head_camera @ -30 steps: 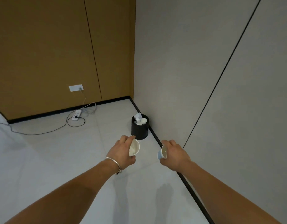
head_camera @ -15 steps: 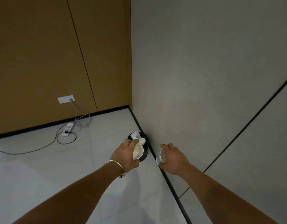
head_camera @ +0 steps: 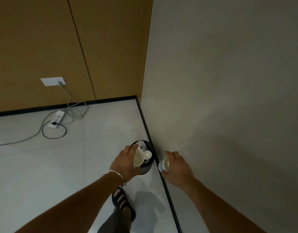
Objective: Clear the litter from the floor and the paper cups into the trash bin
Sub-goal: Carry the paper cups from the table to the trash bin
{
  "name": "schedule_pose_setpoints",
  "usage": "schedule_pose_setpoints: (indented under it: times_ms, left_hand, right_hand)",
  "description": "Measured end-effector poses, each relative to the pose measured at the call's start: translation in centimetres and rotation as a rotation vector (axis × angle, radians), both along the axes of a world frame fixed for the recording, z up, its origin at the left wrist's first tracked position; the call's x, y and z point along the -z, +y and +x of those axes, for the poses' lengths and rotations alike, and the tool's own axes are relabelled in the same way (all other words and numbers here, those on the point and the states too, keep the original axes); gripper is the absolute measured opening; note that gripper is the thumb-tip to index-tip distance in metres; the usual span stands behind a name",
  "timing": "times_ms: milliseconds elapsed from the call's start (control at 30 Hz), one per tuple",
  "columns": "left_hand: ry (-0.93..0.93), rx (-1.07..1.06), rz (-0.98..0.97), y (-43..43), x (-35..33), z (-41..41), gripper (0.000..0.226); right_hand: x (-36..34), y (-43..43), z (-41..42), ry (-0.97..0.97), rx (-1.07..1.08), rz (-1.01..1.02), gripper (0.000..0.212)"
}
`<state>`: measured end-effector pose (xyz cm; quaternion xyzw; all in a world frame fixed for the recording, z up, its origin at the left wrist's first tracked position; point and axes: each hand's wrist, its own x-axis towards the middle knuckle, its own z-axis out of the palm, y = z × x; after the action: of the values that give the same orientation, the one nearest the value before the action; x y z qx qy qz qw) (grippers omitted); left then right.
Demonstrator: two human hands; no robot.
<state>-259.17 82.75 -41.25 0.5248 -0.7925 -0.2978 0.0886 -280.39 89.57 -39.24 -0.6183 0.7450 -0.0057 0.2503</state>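
Pale floor at wall corner, black trash bin tucked against skirting, litter already inside. Over bin: left hand curled round paper cup, mouth tipped sideways, probably for dropping. Beside bin: right hand gripping second cup, likely next

Both bare arms reach forward, side by side. The left hand, with a thin bangle on the wrist, grips a tilted paper cup. The right hand curls around a second cup.
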Motion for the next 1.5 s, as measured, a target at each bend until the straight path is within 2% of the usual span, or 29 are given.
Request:
schedule_pose_setpoints:
  times_ms: [167, 367, 533, 667, 967, 1167, 1267, 1500]
  left_hand:
    - [-0.006, 0.010, 0.145, -7.2, 9.4, -1.3, 0.080]
    - [-0.003, -0.048, 0.263, -12.5, 24.2, -4.8, 0.082]
    - [-0.021, -0.101, 0.314, -14.0, 36.6, -8.9, 0.079]
    - [-0.085, -0.135, 0.314, -14.3, 43.2, -10.2, 0.081]
    - [-0.114, -0.177, 0.255, -15.1, 48.1, -11.1, 0.074]
    - [-0.144, -0.192, 0.054, -17.4, 48.5, -9.9, 0.076]
    - [-0.186, -0.147, -0.102, -17.7, 49.5, -9.6, 0.078]
    - [-0.348, -0.017, -0.103, -16.0, 52.2, -9.5, 0.088]
  right_hand:
    - [8.4, -8.8, -1.6, -0.013, 0.031, 0.058, 0.078]
    - [22.2, -17.2, -3.5, -0.034, 0.011, 0.087, 0.078]
    - [34.4, -20.9, -4.7, -0.027, -0.051, 0.107, 0.078]
    - [40.4, -21.8, -5.5, -0.018, -0.109, 0.118, 0.080]
    - [45.7, -23.9, -5.8, -0.042, -0.213, 0.149, 0.078]
    - [47.7, -23.7, -5.5, -0.038, -0.219, 0.142, 0.082]
    - [48.8, -23.8, -5.6, -0.037, -0.229, 0.118, 0.083]
    - [51.0, -23.6, -5.3, 0.048, -0.334, 0.069, 0.089]
